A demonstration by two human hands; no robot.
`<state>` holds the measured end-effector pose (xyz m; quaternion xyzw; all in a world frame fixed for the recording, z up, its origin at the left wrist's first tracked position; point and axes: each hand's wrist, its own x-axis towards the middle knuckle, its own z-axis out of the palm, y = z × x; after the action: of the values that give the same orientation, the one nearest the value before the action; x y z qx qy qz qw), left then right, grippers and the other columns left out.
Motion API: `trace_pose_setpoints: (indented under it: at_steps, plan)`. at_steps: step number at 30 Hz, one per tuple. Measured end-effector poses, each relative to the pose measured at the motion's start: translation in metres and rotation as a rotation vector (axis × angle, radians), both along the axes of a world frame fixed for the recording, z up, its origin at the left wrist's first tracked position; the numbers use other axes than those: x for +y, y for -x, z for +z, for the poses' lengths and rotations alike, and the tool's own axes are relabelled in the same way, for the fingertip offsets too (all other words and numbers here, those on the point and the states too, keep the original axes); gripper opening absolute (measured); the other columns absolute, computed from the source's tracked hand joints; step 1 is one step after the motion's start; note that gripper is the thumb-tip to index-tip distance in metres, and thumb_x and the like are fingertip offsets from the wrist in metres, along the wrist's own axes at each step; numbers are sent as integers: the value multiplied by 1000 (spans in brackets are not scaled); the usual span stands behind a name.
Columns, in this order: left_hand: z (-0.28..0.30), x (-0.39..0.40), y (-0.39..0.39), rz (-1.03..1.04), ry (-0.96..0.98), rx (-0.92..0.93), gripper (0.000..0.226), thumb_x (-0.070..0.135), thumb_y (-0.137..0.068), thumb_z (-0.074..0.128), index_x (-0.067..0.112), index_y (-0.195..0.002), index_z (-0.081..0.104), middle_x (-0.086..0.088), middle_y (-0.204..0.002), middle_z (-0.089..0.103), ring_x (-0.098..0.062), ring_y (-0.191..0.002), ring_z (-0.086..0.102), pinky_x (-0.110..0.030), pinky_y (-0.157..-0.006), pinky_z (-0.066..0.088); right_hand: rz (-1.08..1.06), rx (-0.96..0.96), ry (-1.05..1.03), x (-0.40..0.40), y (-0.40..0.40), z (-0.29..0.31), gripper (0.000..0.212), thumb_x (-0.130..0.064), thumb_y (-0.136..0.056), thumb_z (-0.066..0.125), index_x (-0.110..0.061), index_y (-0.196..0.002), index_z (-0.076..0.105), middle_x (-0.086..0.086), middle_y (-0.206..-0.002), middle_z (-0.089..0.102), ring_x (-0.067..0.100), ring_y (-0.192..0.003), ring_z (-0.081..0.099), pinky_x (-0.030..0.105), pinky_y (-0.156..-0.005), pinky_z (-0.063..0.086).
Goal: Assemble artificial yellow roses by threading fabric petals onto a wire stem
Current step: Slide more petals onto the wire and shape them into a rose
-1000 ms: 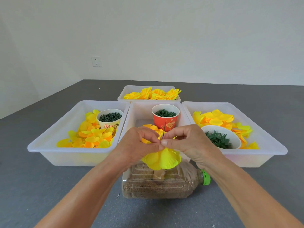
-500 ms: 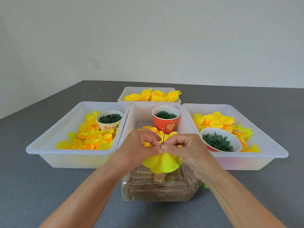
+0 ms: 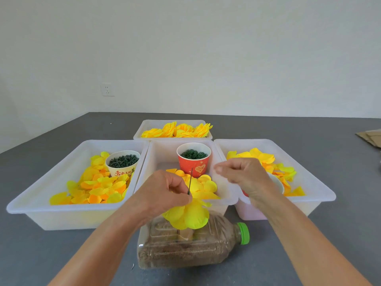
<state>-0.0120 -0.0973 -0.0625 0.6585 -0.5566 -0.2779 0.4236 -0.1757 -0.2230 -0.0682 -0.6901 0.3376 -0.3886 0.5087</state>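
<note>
Bottle (image 3: 191,247) of brown grit lies on its side at the near edge of the table (image 3: 41,254), green cap to the right; it looks to serve as the stand for the flower being built. Flower (image 3: 188,216) sits just above it: yellow petals already on the wire (image 3: 190,182), which pokes up bare past the fingers. Left hand (image 3: 162,195) pinches the wire right at the top of the petals. Right hand (image 3: 244,178) is off the wire, over the seam between middle and right bins, fingers loosely curled; nothing visible in it, though blur makes that uncertain.

Likely step: fetch the next part. Tips: keep the left pinch low and firm so seated petals don't ride up, and keep the wire upright. Take one petal only from the pile (image 3: 203,186) in the middle bin (image 3: 158,149), find its centre hole, slide it down square. Red cup (image 3: 193,162) of green rings stands behind. Finished roses (image 3: 177,130) fill the far bin.
</note>
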Motion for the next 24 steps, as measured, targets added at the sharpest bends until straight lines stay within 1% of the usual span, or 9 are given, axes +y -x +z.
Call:
trace_pose_setpoints:
  at_steps: [2, 5, 7, 10, 13, 15, 17, 20, 24]
  plan:
    - [1, -1, 0, -17, -12, 0, 27, -4, -74, 70, 13, -54, 62, -22, -84, 68, -19, -72, 57, -30, -69, 44, -187, 31, 69, -28, 11, 6, 3, -7, -79, 71, -9, -80, 73, -8, -66, 67, -4, -57, 57, 11, -56, 44]
    - [-1, -1, -1, -29, -28, 20, 20, -4, -75, 70, 8, -59, 64, -19, -82, 69, -16, -71, 57, -26, -67, 43, -400, 202, 151, -72, 27, 5, 5, -9, -80, 68, -5, -80, 72, 9, -86, 71, 14, -75, 59, 32, -77, 49]
    - [-2, -1, -2, -22, -36, 45, 9, -1, -75, 71, 0, -67, 67, -15, -80, 69, -15, -71, 58, -25, -67, 44, -495, 397, 192, -98, 35, 2, 12, -8, -80, 64, 2, -82, 70, 18, -93, 70, 19, -73, 55, 34, -73, 48]
    - [-3, -3, -3, -29, -38, 40, 6, 0, -74, 72, -3, -71, 68, -16, -81, 70, -13, -71, 59, -22, -65, 45, -534, 669, 197, -123, 41, -4, 17, -18, -82, 64, -8, -93, 70, 8, -95, 67, 25, -86, 61, 38, -81, 53]
    - [-1, -5, -3, -38, -43, 42, 7, -1, -74, 72, -3, -69, 67, -15, -80, 70, -13, -70, 60, -19, -64, 46, -484, 759, 220, -132, 37, -11, 25, -36, -79, 69, -21, -99, 68, -7, -109, 61, 22, -108, 56, 36, -93, 45]
    - [0, -6, -3, -50, -49, 41, 7, -2, -74, 72, -4, -70, 67, -13, -78, 71, -11, -69, 61, -18, -63, 46, -461, 780, 276, -135, 27, -14, 21, -43, -78, 66, -22, -76, 64, -9, -87, 58, 23, -99, 54, 32, -83, 43]
    - [0, -7, -4, -62, -46, 45, 6, -2, -74, 71, -6, -72, 67, -10, -76, 71, -8, -67, 61, -16, -62, 47, -482, 830, 322, -137, 13, -18, 44, -53, -78, 60, -18, -54, 47, -3, -63, 48, 25, -79, 51, 29, -69, 38]
    - [0, -7, -4, -69, -41, 57, 6, -4, -74, 71, -6, -71, 67, -6, -74, 71, -9, -69, 63, -18, -65, 49, -532, 913, 290, -141, -10, -27, 46, -55, -74, 60, -15, -57, 44, 0, -62, 49, 25, -74, 53, 28, -65, 39]
    - [2, -7, -5, -69, -43, 63, 7, -2, -75, 72, 0, -69, 68, -3, -73, 71, -9, -70, 63, -18, -66, 49, -501, 892, 178, -151, -23, -39, 18, -24, -80, 56, -11, -70, 53, 3, -68, 53, 26, -77, 55, 29, -68, 43]
